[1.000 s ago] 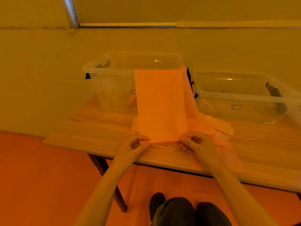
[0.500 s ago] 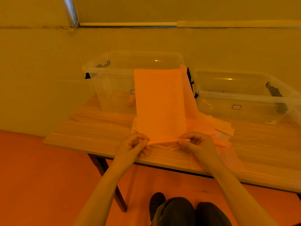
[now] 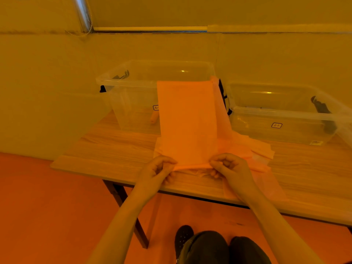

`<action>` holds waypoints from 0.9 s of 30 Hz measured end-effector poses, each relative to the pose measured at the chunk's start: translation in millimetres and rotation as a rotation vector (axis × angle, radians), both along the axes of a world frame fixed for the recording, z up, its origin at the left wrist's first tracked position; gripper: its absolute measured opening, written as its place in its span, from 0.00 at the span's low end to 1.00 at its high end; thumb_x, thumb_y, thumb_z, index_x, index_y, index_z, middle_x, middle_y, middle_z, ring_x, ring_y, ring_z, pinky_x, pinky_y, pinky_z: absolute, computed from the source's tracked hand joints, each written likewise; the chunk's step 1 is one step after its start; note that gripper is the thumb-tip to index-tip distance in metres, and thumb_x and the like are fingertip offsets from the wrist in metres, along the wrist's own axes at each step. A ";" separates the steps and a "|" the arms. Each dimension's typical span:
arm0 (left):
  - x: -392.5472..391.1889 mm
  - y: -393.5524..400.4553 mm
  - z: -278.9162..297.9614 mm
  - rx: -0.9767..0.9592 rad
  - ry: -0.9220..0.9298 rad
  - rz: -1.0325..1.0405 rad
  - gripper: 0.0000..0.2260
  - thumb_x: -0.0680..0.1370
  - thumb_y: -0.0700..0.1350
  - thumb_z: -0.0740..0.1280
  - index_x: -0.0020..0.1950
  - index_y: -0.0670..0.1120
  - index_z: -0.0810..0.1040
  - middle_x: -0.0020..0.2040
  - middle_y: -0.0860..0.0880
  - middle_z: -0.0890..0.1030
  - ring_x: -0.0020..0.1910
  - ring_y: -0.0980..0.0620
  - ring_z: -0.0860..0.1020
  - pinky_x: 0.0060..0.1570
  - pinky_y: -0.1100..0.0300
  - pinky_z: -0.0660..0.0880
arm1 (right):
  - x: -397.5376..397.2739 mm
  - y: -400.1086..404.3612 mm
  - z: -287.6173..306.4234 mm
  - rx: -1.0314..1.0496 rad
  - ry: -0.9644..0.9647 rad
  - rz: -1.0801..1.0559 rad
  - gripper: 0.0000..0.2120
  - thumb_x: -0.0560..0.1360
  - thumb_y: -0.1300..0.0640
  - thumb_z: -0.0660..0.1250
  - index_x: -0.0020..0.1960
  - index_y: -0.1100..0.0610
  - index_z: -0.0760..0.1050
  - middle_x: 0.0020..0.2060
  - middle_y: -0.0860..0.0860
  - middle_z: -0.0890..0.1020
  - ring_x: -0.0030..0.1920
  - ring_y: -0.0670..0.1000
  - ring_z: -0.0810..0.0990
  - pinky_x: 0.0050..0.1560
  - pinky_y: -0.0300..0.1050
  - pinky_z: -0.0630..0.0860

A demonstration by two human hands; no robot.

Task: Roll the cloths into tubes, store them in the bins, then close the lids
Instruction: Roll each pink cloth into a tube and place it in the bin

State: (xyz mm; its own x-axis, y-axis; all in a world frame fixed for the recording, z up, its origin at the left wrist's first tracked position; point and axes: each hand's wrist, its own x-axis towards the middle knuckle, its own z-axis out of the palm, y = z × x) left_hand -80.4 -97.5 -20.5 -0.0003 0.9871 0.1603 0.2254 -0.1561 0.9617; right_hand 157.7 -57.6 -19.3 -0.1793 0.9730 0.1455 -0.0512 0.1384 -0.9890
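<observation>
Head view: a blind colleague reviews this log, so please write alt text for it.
Both hands, left and right, pinch the near edge of an orange cloth on a wooden table, starting a roll. Its far end drapes against the left of two clear open bins; the other stands right.

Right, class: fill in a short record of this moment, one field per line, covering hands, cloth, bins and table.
left hand: pinches the near edge of the cloth
right hand: pinches the same edge
cloth: orange, near edge just turned into a thin roll, far end lying up against the left bin
left bin: clear, lid off
right bin: clear, lid off
spare cloths: heaped under it
table: wooden
</observation>
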 end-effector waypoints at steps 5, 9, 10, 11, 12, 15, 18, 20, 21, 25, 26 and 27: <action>-0.4 -1.6 1.8 -0.025 -0.051 0.001 0.06 0.78 0.40 0.65 0.50 0.47 0.81 0.37 0.50 0.83 0.34 0.54 0.79 0.35 0.63 0.76 | -0.8 -2.8 3.8 -0.015 -0.001 -0.003 0.06 0.69 0.65 0.73 0.46 0.62 0.80 0.38 0.57 0.85 0.37 0.53 0.83 0.37 0.41 0.79; 0.4 -1.6 2.0 -0.058 -0.056 0.012 0.06 0.75 0.39 0.69 0.48 0.49 0.81 0.36 0.52 0.84 0.35 0.56 0.80 0.37 0.64 0.76 | -1.2 -4.3 4.6 -0.017 -0.009 0.000 0.05 0.70 0.66 0.72 0.46 0.64 0.79 0.39 0.58 0.85 0.40 0.57 0.84 0.39 0.42 0.81; 0.6 -1.5 2.2 -0.058 -0.059 0.013 0.06 0.76 0.39 0.69 0.48 0.49 0.81 0.37 0.51 0.84 0.35 0.56 0.81 0.37 0.63 0.76 | -1.2 -4.5 4.4 -0.014 -0.012 0.001 0.05 0.70 0.65 0.72 0.45 0.64 0.80 0.39 0.59 0.85 0.41 0.58 0.85 0.41 0.44 0.82; 0.9 -1.3 2.3 -0.057 -0.065 0.015 0.05 0.76 0.40 0.68 0.48 0.49 0.82 0.37 0.51 0.84 0.36 0.55 0.81 0.38 0.62 0.76 | -1.1 -4.4 4.2 -0.008 -0.020 -0.005 0.04 0.71 0.64 0.72 0.44 0.63 0.80 0.39 0.58 0.85 0.41 0.58 0.84 0.42 0.45 0.82; 0.5 -1.0 1.8 -0.053 -0.065 0.021 0.05 0.76 0.41 0.68 0.47 0.50 0.82 0.39 0.50 0.84 0.37 0.54 0.81 0.39 0.61 0.77 | -0.9 -4.1 4.1 0.005 -0.034 -0.015 0.03 0.71 0.63 0.72 0.43 0.61 0.81 0.39 0.57 0.85 0.42 0.57 0.84 0.44 0.46 0.81; -1.7 0.4 -1.6 -0.028 0.002 0.045 0.07 0.76 0.45 0.69 0.44 0.58 0.84 0.40 0.50 0.83 0.40 0.52 0.78 0.44 0.56 0.75 | -0.1 -3.7 3.8 0.023 -0.052 -0.035 0.01 0.71 0.64 0.73 0.42 0.61 0.81 0.38 0.56 0.85 0.41 0.54 0.84 0.43 0.43 0.80; -2.4 0.6 -1.9 -0.014 0.016 0.041 0.11 0.76 0.43 0.69 0.43 0.61 0.83 0.39 0.52 0.82 0.39 0.54 0.78 0.43 0.58 0.75 | -1.7 -3.7 4.4 0.004 -0.015 -0.025 0.04 0.71 0.67 0.72 0.45 0.62 0.81 0.39 0.56 0.85 0.39 0.52 0.84 0.39 0.38 0.79; -1.9 0.9 -1.3 0.001 0.009 0.036 0.12 0.77 0.42 0.68 0.43 0.61 0.82 0.39 0.48 0.82 0.37 0.53 0.79 0.40 0.58 0.76 | -2.7 -3.1 4.3 -0.005 0.005 -0.023 0.06 0.71 0.68 0.71 0.47 0.61 0.81 0.40 0.56 0.85 0.40 0.53 0.84 0.39 0.38 0.79; -1.8 1.6 -1.6 0.008 0.012 0.037 0.11 0.77 0.42 0.68 0.44 0.59 0.81 0.40 0.45 0.82 0.36 0.52 0.79 0.40 0.57 0.77 | -2.4 -2.9 4.3 -0.006 0.011 -0.021 0.06 0.71 0.68 0.71 0.47 0.61 0.81 0.40 0.56 0.85 0.40 0.53 0.84 0.40 0.39 0.80; -0.3 3.1 -3.0 0.019 0.022 0.042 0.05 0.78 0.41 0.66 0.48 0.50 0.79 0.37 0.48 0.82 0.34 0.51 0.80 0.37 0.59 0.77 | -1.3 -4.9 6.0 0.010 -0.021 -0.006 0.07 0.68 0.67 0.74 0.45 0.61 0.82 0.41 0.55 0.85 0.41 0.51 0.84 0.41 0.39 0.80; 0.5 2.5 -2.1 0.018 0.013 0.038 0.04 0.78 0.42 0.65 0.48 0.49 0.79 0.36 0.49 0.82 0.34 0.52 0.80 0.36 0.60 0.76 | -1.4 -5.4 6.2 0.011 -0.025 -0.012 0.07 0.68 0.68 0.74 0.45 0.61 0.82 0.40 0.54 0.85 0.40 0.50 0.84 0.40 0.38 0.79; 1.2 1.6 -1.1 0.016 0.002 0.031 0.04 0.78 0.42 0.65 0.48 0.48 0.79 0.36 0.49 0.83 0.34 0.52 0.80 0.35 0.61 0.77 | -1.7 -5.4 6.6 0.010 -0.028 -0.019 0.06 0.68 0.68 0.74 0.45 0.62 0.81 0.38 0.53 0.85 0.38 0.49 0.83 0.39 0.37 0.79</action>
